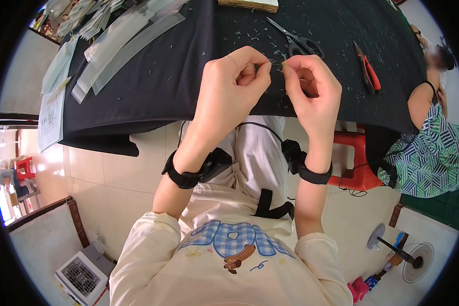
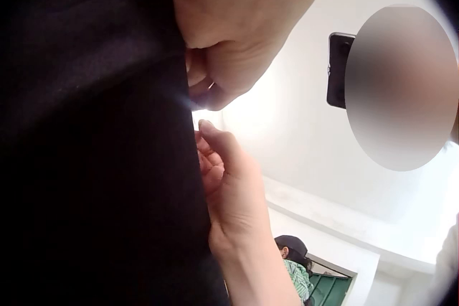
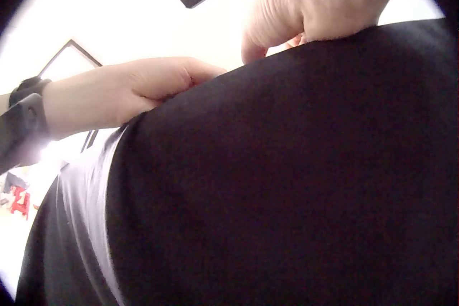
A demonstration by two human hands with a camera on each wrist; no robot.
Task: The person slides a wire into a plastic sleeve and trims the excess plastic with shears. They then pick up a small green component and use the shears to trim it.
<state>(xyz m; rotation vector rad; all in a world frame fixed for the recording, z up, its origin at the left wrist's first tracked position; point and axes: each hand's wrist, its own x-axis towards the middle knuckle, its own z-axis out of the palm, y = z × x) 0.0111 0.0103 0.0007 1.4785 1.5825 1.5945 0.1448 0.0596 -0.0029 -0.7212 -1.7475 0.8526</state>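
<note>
The left hand (image 1: 233,81) and right hand (image 1: 315,86) each pinch, thumb to finger, seemingly on a tiny piece (image 1: 284,64) between them, too small to identify. A slack pinch could drop it among the scraps (image 1: 277,52) beyond the hands. Scissors (image 1: 290,36) lie just past the right hand, possibly in its way; pliers (image 1: 371,75) lie further right.

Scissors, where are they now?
In the head view, the scissors lie on the black cloth just beyond the right hand, left of the red-handled pliers.
</note>
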